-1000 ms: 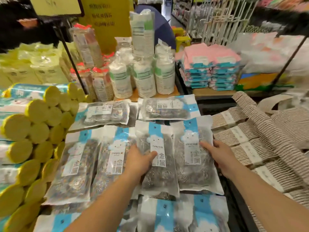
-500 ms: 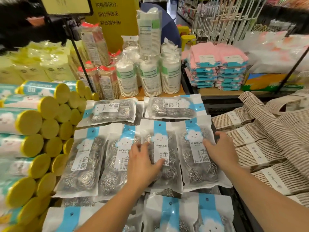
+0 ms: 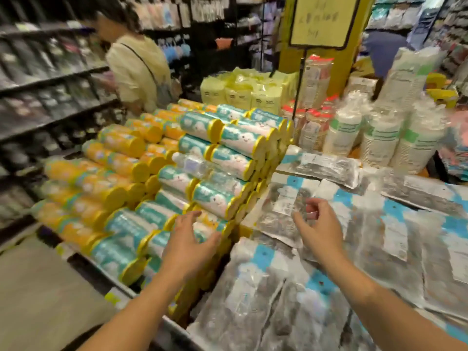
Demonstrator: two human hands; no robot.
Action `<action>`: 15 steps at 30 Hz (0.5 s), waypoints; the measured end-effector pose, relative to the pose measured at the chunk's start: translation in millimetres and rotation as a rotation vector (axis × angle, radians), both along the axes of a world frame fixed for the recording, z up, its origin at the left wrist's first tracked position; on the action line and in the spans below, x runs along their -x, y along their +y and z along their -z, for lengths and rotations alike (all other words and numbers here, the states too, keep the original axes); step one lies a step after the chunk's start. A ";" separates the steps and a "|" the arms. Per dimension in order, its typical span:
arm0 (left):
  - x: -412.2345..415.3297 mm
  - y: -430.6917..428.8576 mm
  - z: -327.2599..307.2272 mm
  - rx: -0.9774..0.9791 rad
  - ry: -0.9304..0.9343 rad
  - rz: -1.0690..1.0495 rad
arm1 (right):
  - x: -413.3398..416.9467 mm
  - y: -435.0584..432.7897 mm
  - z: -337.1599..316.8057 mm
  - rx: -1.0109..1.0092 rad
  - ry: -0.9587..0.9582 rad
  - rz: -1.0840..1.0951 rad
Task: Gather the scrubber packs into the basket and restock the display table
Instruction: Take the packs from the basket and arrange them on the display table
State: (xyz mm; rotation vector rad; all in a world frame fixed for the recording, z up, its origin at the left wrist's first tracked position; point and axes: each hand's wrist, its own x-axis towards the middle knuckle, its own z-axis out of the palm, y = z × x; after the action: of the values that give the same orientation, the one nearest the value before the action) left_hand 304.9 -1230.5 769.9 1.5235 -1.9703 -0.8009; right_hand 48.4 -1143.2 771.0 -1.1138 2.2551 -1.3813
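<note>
Several clear scrubber packs [image 3: 374, 231] with blue-and-white headers and steel scourers inside lie flat in rows on the display table, filling the right half of the head view. My right hand [image 3: 319, 229] hovers over the leftmost pack [image 3: 278, 211], fingers loosely curled, holding nothing. My left hand [image 3: 188, 239] is spread with relaxed fingers above the stacked rolls beside the packs, and holds nothing. No basket is in view. The picture is motion-blurred.
Stacked yellow-capped rolls [image 3: 202, 173] in teal and orange wrappers fill the table's left part. Stacks of paper cups [image 3: 379, 138] and a sign stand [image 3: 321, 21] rise behind the packs. A person in a pale top [image 3: 136, 69] stands by dark shelves at the left aisle.
My view has swung left, from the packs to the rolls. Both hands have lifted off the two middle packs and moved left; the left hand is now over the rolls.
</note>
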 end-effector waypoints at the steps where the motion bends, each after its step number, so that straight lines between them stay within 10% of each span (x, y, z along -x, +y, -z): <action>1: -42.8 1.7 3.9 -0.004 0.012 -0.058 | -42.8 -7.6 5.0 -0.001 -0.020 -0.067; 15: -502.1 80.6 218.8 -0.458 -0.147 -0.494 | -532.2 4.0 240.4 -0.640 -0.409 -0.557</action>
State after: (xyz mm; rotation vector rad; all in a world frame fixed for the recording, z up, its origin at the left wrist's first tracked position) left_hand 807.0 -1150.0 551.1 2.2714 -1.4482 -0.9782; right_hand 580.6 -1139.2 530.6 -0.9966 1.7043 -0.5374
